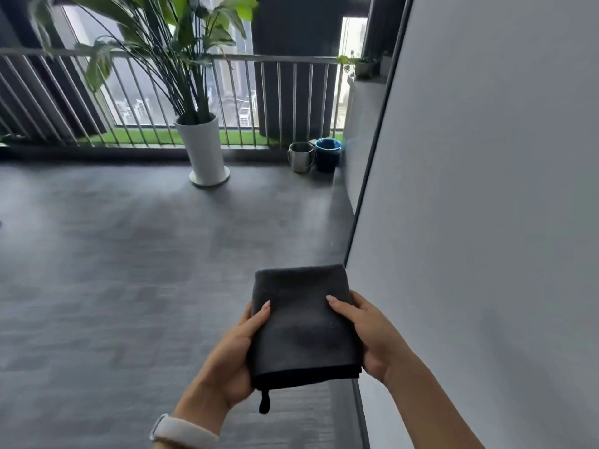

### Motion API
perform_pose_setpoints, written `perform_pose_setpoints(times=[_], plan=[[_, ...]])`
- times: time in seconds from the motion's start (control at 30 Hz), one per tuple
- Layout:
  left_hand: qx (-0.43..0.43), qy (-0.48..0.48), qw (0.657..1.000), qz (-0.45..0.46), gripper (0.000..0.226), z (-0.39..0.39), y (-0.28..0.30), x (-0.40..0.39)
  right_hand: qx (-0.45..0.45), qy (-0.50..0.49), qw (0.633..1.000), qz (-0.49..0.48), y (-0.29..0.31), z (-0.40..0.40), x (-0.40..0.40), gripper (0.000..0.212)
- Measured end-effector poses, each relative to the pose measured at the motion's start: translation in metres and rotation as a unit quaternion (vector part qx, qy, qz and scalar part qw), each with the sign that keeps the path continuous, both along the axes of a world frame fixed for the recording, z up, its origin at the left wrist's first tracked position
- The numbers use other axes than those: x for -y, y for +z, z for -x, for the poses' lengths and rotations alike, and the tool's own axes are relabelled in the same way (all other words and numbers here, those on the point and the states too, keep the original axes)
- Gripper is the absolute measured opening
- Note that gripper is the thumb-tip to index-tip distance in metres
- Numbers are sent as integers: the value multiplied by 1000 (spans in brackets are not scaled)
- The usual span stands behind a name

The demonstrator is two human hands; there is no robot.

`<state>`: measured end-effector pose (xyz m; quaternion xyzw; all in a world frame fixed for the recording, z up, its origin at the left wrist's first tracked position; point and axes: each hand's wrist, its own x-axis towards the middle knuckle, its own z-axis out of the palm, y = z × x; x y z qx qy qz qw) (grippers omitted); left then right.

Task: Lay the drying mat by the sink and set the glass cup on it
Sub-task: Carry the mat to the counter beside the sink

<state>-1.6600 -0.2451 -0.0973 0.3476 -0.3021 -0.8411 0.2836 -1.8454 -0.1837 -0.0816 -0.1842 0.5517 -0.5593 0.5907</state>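
- One drying mat, dark grey, soft-napped, folded into a thick rectangle, hang loop dangling; held in the air above grey floor.
- Two hands: left hand and right hand, fingers clasped on opposite mat edges.
- One white wristband.
- One tall white plant pot.
- Two buckets: one metal bucket, one blue-lined bucket.

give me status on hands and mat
Left hand and right hand both grip the folded mat, one per side. Mat not yet laid. No sink or cup in view.
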Motion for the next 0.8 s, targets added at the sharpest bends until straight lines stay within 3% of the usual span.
perform_pose_setpoints(times=[0.57,0.8], plan=[[1,-72,997,20,35,178,8,479,-2,-71,997,11,-4,168,453,22],[-3,-99,995,17,35,266,14,646,-2,-104,994,20,-2,250,618,11]])
